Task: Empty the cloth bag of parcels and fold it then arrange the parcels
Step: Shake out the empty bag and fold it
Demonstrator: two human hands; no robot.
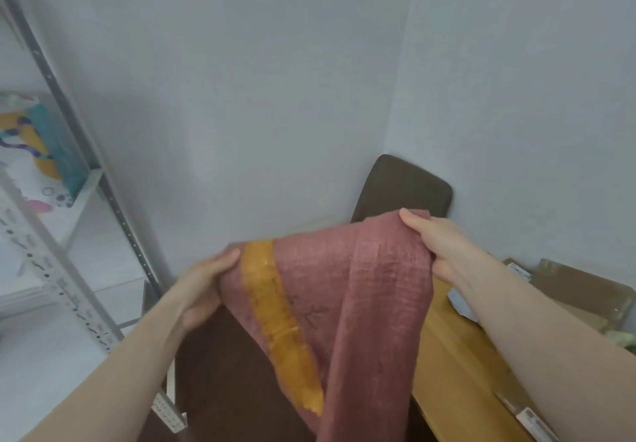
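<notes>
While both hands pinch its top edge, the left hand (pixel 210 283) and right hand (pixel 433 238) hold the pink woven cloth bag (pixel 361 304), orange-striped, hanging limp above the table's (pixel 447 355) left edge.

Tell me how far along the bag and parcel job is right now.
Emptying looks done: the cloth bag hangs limp and flat, and parcels lie on the wooden table at right. In hand: the left hand and right hand each grip an upper corner, holding it up, apparently for folding. Left: finish the fold, then arrange the parcels.
</notes>
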